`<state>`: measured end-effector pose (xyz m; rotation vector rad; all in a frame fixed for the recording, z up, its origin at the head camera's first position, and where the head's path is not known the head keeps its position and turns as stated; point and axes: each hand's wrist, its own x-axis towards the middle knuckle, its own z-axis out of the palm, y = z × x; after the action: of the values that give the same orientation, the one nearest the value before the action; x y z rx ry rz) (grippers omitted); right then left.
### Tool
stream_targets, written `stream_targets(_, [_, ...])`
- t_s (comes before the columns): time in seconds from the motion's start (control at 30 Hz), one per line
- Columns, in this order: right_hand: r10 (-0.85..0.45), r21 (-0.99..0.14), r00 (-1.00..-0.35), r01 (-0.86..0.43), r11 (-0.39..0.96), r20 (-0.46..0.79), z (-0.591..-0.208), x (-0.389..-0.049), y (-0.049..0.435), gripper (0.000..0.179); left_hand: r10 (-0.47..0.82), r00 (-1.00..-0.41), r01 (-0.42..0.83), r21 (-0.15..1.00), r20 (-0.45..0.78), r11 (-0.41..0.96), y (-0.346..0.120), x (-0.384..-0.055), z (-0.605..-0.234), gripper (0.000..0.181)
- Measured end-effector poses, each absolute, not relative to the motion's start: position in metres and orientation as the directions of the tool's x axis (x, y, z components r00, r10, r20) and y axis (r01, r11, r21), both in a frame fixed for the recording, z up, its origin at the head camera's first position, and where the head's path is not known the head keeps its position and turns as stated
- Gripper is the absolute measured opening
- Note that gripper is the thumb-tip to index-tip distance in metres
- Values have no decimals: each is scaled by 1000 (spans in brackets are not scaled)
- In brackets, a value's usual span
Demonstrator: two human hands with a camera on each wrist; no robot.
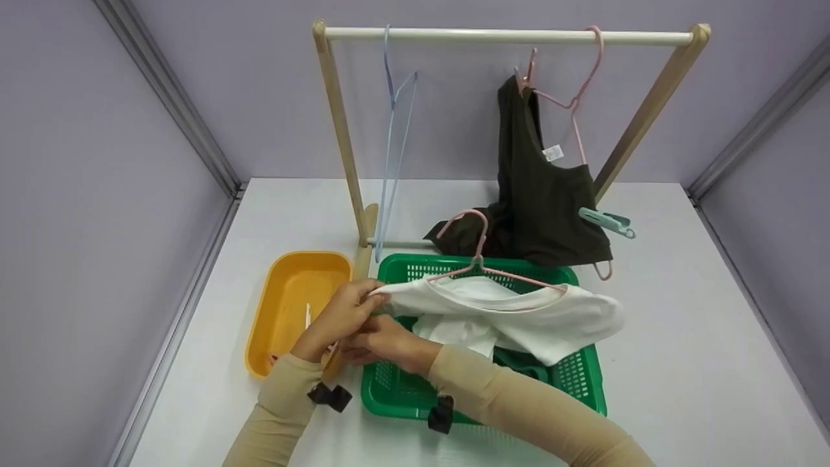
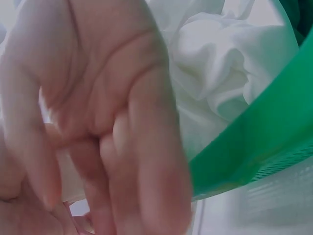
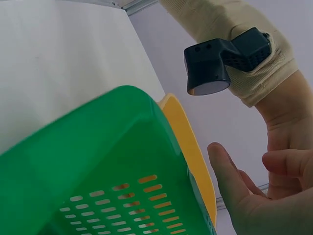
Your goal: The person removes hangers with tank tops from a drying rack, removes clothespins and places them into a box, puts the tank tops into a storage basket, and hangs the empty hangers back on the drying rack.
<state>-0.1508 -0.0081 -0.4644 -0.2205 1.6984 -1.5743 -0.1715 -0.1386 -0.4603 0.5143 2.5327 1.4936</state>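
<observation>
In the head view a white garment [image 1: 551, 324] lies over a green basket [image 1: 583, 402], a pink hanger [image 1: 478, 259] inside its neckline. My left hand [image 1: 340, 318] pinches the garment's sleeve end at the basket's left rim. Just below, my right hand [image 1: 392, 340] crosses towards it with relaxed fingers, nothing visible in them; its fingertips are partly hidden. A palm and long fingers [image 2: 161, 186] fill the left wrist view, close to the white cloth [image 2: 220, 63]. In the right wrist view my right hand [image 3: 274, 210] is cut off at the corner, beside the basket wall [image 3: 98, 161].
A yellow tray [image 1: 256, 324] holding small items stands left of the basket. Behind is a rack with a white rail [image 1: 454, 34], a blue hanger [image 1: 389, 143] and a dark garment [image 1: 538, 194] on pink hangers. A mint clothespin [image 1: 608, 222] grips the dark garment.
</observation>
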Motion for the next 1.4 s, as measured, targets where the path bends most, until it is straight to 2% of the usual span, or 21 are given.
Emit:
stream_targets(0.2, [-599, -907, -682, 299, 296, -420, -462, -145, 13, 25, 354, -935, 184, 869, 10, 460, -138, -171, -459, 22])
stream_targets(0.53, [-652, -934, -681, 145, 326, -333, -455, -141, 51, 27, 364, -931, 192, 874, 19, 446, -137, -169, -463, 24])
stream_targets(0.73, [-682, -956, -685, 77, 283, -257, -453, -139, 75, 28, 361, -932, 201, 874, 32, 442, -137, -168, -463, 24])
stream_targets(1.07, [-676, -961, -723, -68, 269, -139, -451, -139, 112, 31, 354, -935, 200, 876, 36, 438, -136, -169, -464, 24])
stream_targets(1.2, [-669, -948, -741, -171, 268, -55, -447, -140, 126, 28, 346, -938, 195, 875, 34, 444, -136, -169, -464, 24])
stream_targets(1.4, [-614, -895, -789, -299, 332, 35, -436, -138, 142, 25, 332, -942, 192, 880, 42, 434, -137, -169, -462, 26])
